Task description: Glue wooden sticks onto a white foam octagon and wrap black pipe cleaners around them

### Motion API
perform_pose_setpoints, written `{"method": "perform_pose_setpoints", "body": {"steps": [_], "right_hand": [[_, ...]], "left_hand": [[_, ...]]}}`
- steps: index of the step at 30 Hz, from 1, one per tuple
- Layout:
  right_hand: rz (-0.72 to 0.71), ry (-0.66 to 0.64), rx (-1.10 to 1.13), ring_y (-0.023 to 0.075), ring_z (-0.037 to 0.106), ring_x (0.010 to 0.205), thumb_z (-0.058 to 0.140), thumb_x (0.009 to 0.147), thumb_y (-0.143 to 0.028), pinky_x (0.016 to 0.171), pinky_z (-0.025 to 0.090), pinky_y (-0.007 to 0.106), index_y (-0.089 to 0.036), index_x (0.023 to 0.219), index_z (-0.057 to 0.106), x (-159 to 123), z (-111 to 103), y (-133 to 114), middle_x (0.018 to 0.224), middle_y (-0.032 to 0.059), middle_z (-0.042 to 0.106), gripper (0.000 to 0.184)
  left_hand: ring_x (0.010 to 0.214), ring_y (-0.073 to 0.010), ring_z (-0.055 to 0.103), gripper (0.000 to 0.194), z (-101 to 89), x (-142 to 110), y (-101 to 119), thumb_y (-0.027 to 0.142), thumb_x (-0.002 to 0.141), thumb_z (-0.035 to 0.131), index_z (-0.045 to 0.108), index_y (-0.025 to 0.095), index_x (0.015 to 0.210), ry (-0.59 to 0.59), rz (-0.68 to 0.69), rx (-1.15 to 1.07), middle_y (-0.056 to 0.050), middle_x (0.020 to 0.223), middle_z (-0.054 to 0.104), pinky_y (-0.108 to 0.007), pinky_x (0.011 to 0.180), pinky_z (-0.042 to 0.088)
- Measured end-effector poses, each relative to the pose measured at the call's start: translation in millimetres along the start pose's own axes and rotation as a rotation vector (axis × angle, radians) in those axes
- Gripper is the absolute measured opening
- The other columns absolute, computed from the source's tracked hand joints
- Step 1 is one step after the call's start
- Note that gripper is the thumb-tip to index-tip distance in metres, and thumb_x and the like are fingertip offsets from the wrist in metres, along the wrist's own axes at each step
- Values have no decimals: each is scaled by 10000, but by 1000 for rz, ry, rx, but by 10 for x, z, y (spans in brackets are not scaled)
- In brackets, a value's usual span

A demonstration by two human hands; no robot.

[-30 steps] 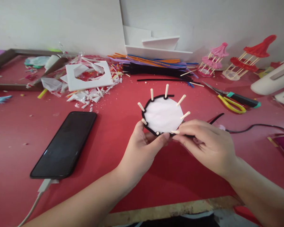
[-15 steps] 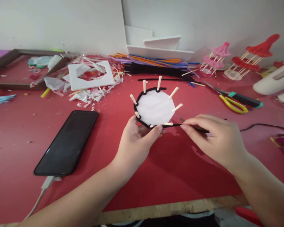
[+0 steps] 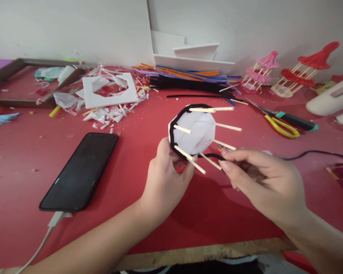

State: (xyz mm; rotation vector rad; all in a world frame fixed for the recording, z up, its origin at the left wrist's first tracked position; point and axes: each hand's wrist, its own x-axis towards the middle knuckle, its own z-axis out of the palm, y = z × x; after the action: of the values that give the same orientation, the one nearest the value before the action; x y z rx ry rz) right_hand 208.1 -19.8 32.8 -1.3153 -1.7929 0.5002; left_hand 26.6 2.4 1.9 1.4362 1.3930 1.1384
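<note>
A white foam disc (image 3: pixel 196 131) with several short wooden sticks (image 3: pixel 228 126) standing out of its edge is held up over the table, tilted to the right. My left hand (image 3: pixel 167 171) grips it at its lower left rim. Around the left and top of the rim runs a black pipe cleaner (image 3: pixel 172 135), looped about the stick bases. Its loose end leads right, pinched between the thumb and forefinger of my right hand (image 3: pixel 263 180). A thin pointed tip shows behind those fingers; what it belongs to is hidden.
A black phone (image 3: pixel 79 171) on a white cable lies left on the red table (image 3: pixel 211 224). Foam scraps and a cut foam frame (image 3: pixel 87 95), bundled pipe cleaners (image 3: pixel 185 82), yellow-handled pliers (image 3: pixel 281 125) and two stick-and-pipe-cleaner models (image 3: pixel 297 78) stand or lie farther back.
The disc has turned, so its sticks now lean to the right instead of pointing up. My right hand has shifted slightly right and down, still pinching the pipe cleaner.
</note>
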Motion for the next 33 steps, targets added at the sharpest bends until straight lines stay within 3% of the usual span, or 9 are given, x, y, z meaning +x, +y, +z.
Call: {"method": "perform_pose_setpoints", "body": {"steps": [5, 9, 12, 15, 21, 26, 30, 33], "right_hand": [[-387, 103, -418, 119, 661, 667, 666, 863, -132, 653, 547, 227, -196, 904, 680, -27, 10, 7, 775, 18, 719, 77], [-578, 120, -546, 126, 664, 661, 711, 827, -106, 727, 543, 238, -184, 937, 709, -39, 14, -21, 758, 17, 719, 135], [-609, 133, -543, 107, 632, 603, 711, 823, -88, 642, 523, 222, -183, 902, 724, -33, 34, -59, 702, 2, 695, 124], [-613, 127, -487, 100, 614, 598, 701, 832, -86, 628, 519, 226, -188, 891, 725, -19, 62, -70, 690, -6, 677, 121], [-476, -11, -343, 166, 681, 913, 602, 879, -51, 881, 544, 302, -164, 979, 677, -9, 122, 50, 958, 66, 720, 169], [-376, 10, -303, 149, 686, 844, 595, 883, -72, 794, 547, 253, -162, 950, 652, -5, 125, 67, 878, 56, 707, 126], [-513, 73, -435, 143, 681, 722, 635, 864, -64, 747, 547, 253, -165, 1043, 674, -9, 82, 10, 771, 36, 705, 209], [-560, 86, -504, 145, 668, 689, 632, 860, -50, 729, 550, 274, -180, 1079, 673, -15, 68, 18, 739, 24, 696, 258]], "left_hand": [[758, -136, 731, 299, 20, -21, 39, 161, 772, 709, 464, 243, 924, -6, -25, 2, 34, 822, 737, -173, 627, 521], [763, -150, 727, 272, 17, -11, 64, 223, 789, 720, 516, 228, 970, -46, -94, -18, -1, 884, 752, -188, 612, 514], [789, -180, 726, 286, 31, 4, 70, 283, 794, 731, 560, 196, 1005, -103, -195, -111, -41, 903, 758, -225, 642, 527], [825, -193, 722, 284, 57, 10, 71, 284, 802, 729, 586, 154, 1010, -172, -332, -352, -74, 905, 760, -255, 707, 545], [718, -106, 682, 263, 82, 22, 78, 182, 775, 758, 634, 135, 1002, -166, -404, -742, -23, 843, 745, -224, 731, 558], [689, -95, 689, 280, 78, 17, 90, 156, 758, 785, 623, 143, 986, -100, -339, -753, -7, 832, 753, -221, 721, 583], [868, -183, 743, 333, 70, -9, 85, 192, 759, 793, 608, 158, 1033, -107, -334, -670, -43, 947, 779, -308, 825, 603], [911, -210, 748, 369, 66, -31, 79, 216, 758, 795, 602, 171, 1069, -125, -326, -602, -56, 1000, 784, -312, 826, 599]]}}
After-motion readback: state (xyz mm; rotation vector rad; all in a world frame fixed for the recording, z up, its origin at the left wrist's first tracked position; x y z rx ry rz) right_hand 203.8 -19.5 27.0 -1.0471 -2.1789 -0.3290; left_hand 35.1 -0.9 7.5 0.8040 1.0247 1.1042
